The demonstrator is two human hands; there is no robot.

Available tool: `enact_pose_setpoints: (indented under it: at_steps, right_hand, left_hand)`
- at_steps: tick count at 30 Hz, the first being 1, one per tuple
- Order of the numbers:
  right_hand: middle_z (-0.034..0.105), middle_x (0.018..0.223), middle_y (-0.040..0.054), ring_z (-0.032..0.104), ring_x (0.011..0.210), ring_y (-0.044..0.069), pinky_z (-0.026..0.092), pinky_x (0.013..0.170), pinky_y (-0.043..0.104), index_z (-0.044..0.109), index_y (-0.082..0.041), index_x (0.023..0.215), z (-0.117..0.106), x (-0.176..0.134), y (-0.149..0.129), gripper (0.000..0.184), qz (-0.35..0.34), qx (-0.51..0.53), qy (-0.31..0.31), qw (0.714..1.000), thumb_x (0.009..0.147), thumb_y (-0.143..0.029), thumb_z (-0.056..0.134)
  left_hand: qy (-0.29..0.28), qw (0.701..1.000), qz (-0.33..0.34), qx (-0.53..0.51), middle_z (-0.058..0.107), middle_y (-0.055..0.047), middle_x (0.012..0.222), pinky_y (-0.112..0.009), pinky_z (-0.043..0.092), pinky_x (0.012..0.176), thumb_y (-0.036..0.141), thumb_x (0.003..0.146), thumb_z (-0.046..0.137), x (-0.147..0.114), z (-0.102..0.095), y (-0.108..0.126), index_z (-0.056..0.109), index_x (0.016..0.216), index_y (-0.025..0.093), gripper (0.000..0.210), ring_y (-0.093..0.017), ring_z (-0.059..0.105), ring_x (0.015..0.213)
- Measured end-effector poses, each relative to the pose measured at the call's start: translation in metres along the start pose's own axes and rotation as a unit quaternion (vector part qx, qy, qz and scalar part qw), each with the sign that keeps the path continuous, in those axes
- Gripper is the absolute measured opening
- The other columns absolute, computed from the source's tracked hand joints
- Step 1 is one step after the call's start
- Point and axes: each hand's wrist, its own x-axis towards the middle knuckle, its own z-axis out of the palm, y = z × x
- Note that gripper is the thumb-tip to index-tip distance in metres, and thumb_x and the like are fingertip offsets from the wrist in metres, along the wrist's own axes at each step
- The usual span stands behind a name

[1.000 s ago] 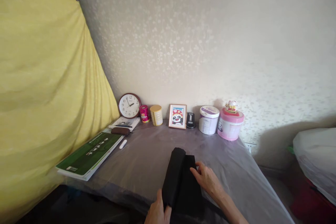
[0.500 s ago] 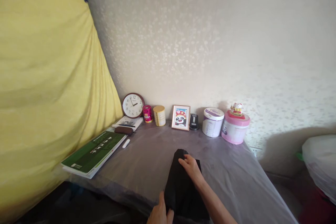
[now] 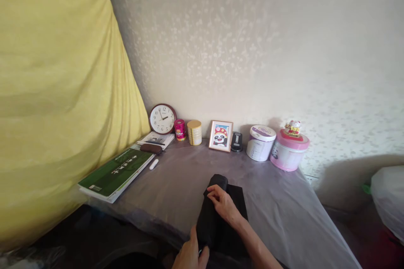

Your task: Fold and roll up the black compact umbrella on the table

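Note:
A black cloth bundle (image 3: 206, 218) lies lengthwise at the front of the table, its left part rolled into a thick tube and its right part a flat flap. My left hand (image 3: 191, 252) grips the near end of the roll, thumb and fingers around it; a small pale bit shows between them. My right hand (image 3: 222, 204) is laid across the upper part of the roll, its fingertips bent together and pressing the black cloth. What lies inside the roll is hidden.
Against the wall stand a clock (image 3: 163, 118), a red can (image 3: 179, 130), a yellow-lidded can (image 3: 195, 133), a picture frame (image 3: 221, 135), a white tub (image 3: 260, 143) and a pink tub (image 3: 288, 151) bearing a cat figurine (image 3: 293, 128). A green book (image 3: 118, 172) lies left, beside a yellow curtain (image 3: 63, 92).
My right hand has shifted leftward over the roll with its fingers bent closer together. The roll looks rounder and fuller at its far end. The camera view has turned slightly.

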Motion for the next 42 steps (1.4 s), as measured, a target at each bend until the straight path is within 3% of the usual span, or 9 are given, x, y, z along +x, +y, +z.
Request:
enact_pose_setpoints:
  at_steps: [4,8,11,17,19,23,30,36,42]
  right_hand:
    - [0.064,0.093,0.0028,0.061,0.088,0.015,0.048,0.08,0.03,0.057,-0.02,0.098,-0.008,-0.008,-0.011,0.039,-0.05,0.003,-0.099,0.994,0.065,-0.005,0.043]
    - [0.061,0.107,0.0026,0.056,0.1,0.015,0.045,0.085,0.031,0.054,-0.022,0.112,-0.019,-0.013,-0.018,0.053,-0.059,0.001,-0.198,0.978,0.063,-0.004,0.047]
    - [0.054,0.121,0.0058,0.05,0.111,0.018,0.042,0.093,0.035,0.046,-0.022,0.124,-0.019,-0.016,-0.016,0.063,-0.07,-0.018,-0.222,0.972,0.064,-0.008,0.057]
    - [0.05,0.126,0.0103,0.048,0.115,0.023,0.037,0.099,0.043,0.038,-0.022,0.131,-0.013,-0.02,-0.015,0.078,-0.09,-0.083,-0.205,0.971,0.062,-0.028,0.074]
    - [0.051,0.126,0.0104,0.048,0.116,0.023,0.032,0.103,0.046,0.038,-0.022,0.131,-0.013,-0.021,-0.016,0.079,-0.099,-0.097,-0.205,0.969,0.062,-0.031,0.074]
    - [0.05,0.129,0.0108,0.045,0.12,0.026,0.021,0.108,0.05,0.041,-0.022,0.13,-0.011,-0.022,-0.016,0.077,-0.121,-0.13,-0.197,0.964,0.063,-0.038,0.074]
    - [0.062,0.117,0.0062,0.054,0.111,0.017,0.038,0.099,0.038,0.062,-0.022,0.105,-0.012,-0.017,-0.02,0.026,-0.153,-0.08,-0.185,0.967,0.087,-0.025,0.044]
    - [0.066,0.109,0.004,0.057,0.103,0.016,0.042,0.091,0.034,0.066,-0.024,0.101,-0.009,-0.015,-0.019,0.03,-0.215,-0.155,-0.176,0.948,0.088,-0.018,0.039]
    - [0.068,0.101,0.0002,0.049,0.114,0.018,0.019,0.106,0.044,0.065,-0.028,0.1,-0.012,-0.003,-0.007,0.025,-0.233,-0.237,-0.151,0.931,0.091,-0.027,0.042]
  left_hand:
    - [0.004,0.996,0.046,-0.078,0.063,-0.01,0.11,-0.026,0.044,0.083,0.033,0.078,0.049,-0.014,-0.007,0.007,0.023,0.134,0.016,0.064,-0.02,0.062,0.095]
    - [-0.028,0.989,0.045,-0.139,0.065,-0.003,0.091,-0.023,0.046,0.05,0.033,0.081,0.044,-0.02,-0.008,0.009,0.015,0.134,0.02,0.062,-0.011,0.058,0.05]
    - [-0.03,0.986,0.062,-0.152,0.064,-0.003,0.091,-0.021,0.043,0.044,0.034,0.081,0.044,-0.017,-0.004,0.004,0.013,0.134,0.021,0.063,-0.009,0.053,0.043]
    - [-0.025,0.992,0.068,-0.099,0.062,-0.007,0.105,-0.03,0.05,0.066,0.038,0.083,0.042,-0.024,-0.012,0.0,0.011,0.136,0.021,0.064,-0.015,0.063,0.066]
    - [0.015,0.998,0.06,-0.01,0.058,-0.012,0.113,-0.035,0.045,0.086,0.038,0.082,0.044,-0.033,-0.018,0.006,0.023,0.133,0.016,0.059,-0.023,0.06,0.096]
    - [0.144,0.977,0.074,0.135,0.056,-0.012,0.104,-0.037,0.044,0.085,0.034,0.085,0.036,-0.041,-0.021,0.028,0.049,0.106,0.016,0.031,-0.025,0.055,0.1]
    - [0.221,0.946,0.183,0.151,0.049,-0.011,0.116,-0.043,0.04,0.095,0.03,0.079,0.05,-0.008,0.003,0.036,0.05,0.107,0.017,0.031,-0.027,0.048,0.11]
    - [0.189,0.953,0.162,0.173,0.044,-0.012,0.128,-0.048,0.035,0.101,0.021,0.076,0.048,0.005,0.009,0.024,0.049,0.116,0.019,0.04,-0.029,0.042,0.12]
    - [0.146,0.968,0.154,0.134,0.036,-0.013,0.138,-0.044,0.032,0.105,0.017,0.076,0.043,0.012,0.02,0.012,0.047,0.12,0.018,0.044,-0.027,0.034,0.129]
